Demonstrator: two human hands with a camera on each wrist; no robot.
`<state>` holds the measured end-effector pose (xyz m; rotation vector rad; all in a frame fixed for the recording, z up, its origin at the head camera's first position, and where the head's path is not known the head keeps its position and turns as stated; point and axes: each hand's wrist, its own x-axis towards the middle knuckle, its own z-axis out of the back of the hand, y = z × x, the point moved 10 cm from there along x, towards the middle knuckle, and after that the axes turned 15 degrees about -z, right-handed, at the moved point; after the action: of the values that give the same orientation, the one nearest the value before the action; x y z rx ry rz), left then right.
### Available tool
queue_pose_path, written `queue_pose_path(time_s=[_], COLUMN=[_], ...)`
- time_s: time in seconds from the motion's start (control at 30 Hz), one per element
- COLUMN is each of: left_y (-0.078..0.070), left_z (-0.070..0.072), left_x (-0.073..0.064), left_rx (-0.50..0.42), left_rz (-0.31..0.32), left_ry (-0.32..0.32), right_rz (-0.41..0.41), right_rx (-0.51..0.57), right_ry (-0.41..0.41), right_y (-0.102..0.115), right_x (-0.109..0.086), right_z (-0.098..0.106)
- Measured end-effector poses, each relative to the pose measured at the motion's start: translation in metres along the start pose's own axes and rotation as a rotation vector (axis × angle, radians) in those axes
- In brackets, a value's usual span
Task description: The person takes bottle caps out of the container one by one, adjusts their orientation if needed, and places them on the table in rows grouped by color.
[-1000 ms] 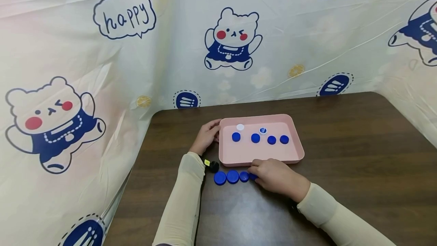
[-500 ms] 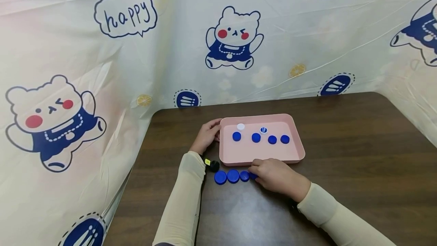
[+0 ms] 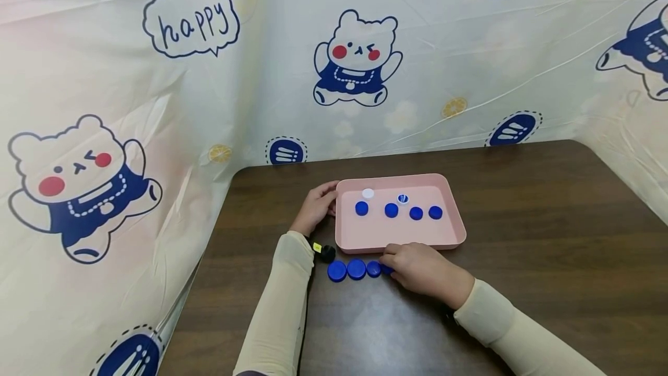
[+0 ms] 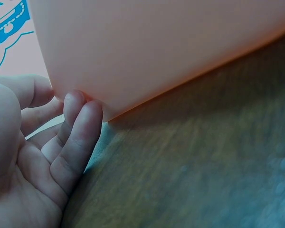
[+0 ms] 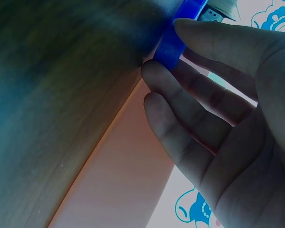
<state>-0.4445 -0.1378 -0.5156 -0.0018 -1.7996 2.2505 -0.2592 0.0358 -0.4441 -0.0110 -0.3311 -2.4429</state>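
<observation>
My left hand (image 3: 315,209) grips the left wall of a shallow pink tray (image 3: 383,234). In the left wrist view its thumb and fingers pinch the wall near a corner. Inside the tray lie several blue discs (image 3: 391,210), a white disc (image 3: 367,194) and one white disc with a blue print (image 3: 403,199). In front of the tray, my right hand (image 3: 425,267) pinches a blue bottle cap (image 5: 169,51) with ridged sides, mostly hidden by the fingers in the head view. That cap ends a row with a smaller blue cap (image 3: 373,269) and two larger blue caps (image 3: 356,269).
A black wrist strap piece with a yellow tag (image 3: 318,248) sits at the left wrist, close to the row's left end. The dark wooden table (image 3: 548,219) extends right and forward. A printed curtain (image 3: 449,28) hangs behind and at the sides.
The view shifts very slightly. Both hands, the tray and the caps stay where they were.
</observation>
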Motion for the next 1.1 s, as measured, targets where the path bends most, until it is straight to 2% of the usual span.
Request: queue_pose_path(time_s=[0.6, 1.1], left_y=[0.0006, 0.0008], left_z=[-0.0005, 0.0006], left_x=[0.0016, 0.001], left_rx=[-0.004, 0.017], left_rz=[-0.009, 0.007], left_ry=[0.002, -0.007], right_rz=[-0.005, -0.006], right_rx=[0.008, -0.007], right_ry=[0.006, 0.012], right_y=[-0.0021, -0.0013], right_x=[0.0005, 0.0012], right_z=[-0.0012, -0.0026])
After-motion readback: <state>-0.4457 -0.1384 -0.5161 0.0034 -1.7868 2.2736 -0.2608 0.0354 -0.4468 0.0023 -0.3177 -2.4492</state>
